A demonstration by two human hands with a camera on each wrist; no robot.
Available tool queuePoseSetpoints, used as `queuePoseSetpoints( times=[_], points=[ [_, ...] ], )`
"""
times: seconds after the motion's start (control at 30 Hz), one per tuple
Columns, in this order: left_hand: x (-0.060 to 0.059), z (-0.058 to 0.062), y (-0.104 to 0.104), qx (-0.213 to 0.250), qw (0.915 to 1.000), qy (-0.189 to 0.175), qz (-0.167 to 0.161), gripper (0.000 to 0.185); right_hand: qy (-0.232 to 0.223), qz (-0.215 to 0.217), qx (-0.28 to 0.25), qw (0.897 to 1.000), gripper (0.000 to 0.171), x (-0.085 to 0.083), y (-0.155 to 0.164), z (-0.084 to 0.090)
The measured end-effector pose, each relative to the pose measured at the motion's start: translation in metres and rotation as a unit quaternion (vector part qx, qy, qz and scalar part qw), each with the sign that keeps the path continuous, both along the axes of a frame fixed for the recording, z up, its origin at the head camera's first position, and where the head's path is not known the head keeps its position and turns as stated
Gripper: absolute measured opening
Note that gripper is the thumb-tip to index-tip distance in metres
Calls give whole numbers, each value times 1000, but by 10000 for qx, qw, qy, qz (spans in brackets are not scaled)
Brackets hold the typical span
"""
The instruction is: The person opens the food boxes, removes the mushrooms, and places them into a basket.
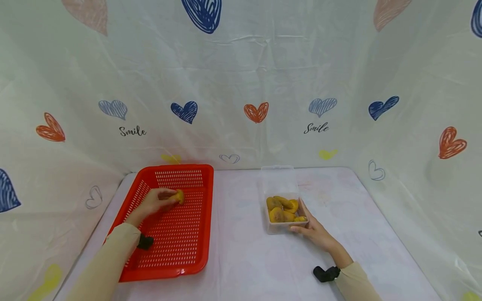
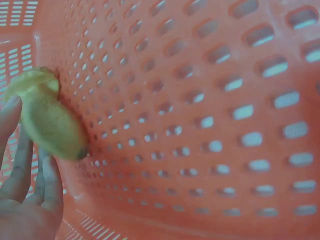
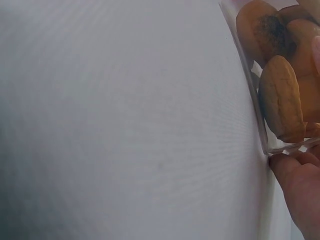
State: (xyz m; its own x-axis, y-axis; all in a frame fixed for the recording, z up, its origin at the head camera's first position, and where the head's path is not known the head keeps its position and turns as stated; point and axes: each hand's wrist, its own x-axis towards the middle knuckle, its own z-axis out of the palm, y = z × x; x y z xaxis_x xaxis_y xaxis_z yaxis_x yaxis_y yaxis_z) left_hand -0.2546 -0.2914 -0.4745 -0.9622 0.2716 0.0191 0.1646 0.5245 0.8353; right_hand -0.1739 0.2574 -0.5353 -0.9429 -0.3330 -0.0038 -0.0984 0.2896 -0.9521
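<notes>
Perforated red plastic basket [image 1: 177,238], clear glossy plastic container [image 1: 279,184], smooth printed plastic sheeting [image 1: 241,259]

I sit at a white table [image 1: 241,259] boxed in on three sides by a pale, glossy plastic sheet [image 1: 241,83]. The sheet rises straight from the table's far edge, printed with blue, orange and yellow hearts and the word "Smile". Soft, even light falls across it.

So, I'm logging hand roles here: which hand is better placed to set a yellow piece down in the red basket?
The left hand: it already pinches a yellow piece over the red basket. The right hand grips the clear box.
</notes>
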Motion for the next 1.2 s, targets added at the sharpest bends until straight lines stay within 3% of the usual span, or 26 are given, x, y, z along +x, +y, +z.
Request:
queuePoseSetpoints(
  times=[0.27,0.5,0.83,1.0,1.2],
  points=[
    [-3,25,8,-528,9966,546,328,34,-27,25,-18,10000,98,0,0,-1],
    [-11,55,38,-421,9973,500,337,42,0,51,-4,10000,98,-2,2,-3],
    [-13,85,92,27,9990,338,-276,48,21,13,-55,10000,98,-2,3,-4],
    [-16,91,119,26,9976,448,-532,48,79,-44,34,10000,98,-2,3,-5],
    [-18,94,152,145,9891,742,-1260,50,58,-44,19,10000,98,-3,2,-2]
  ],
)
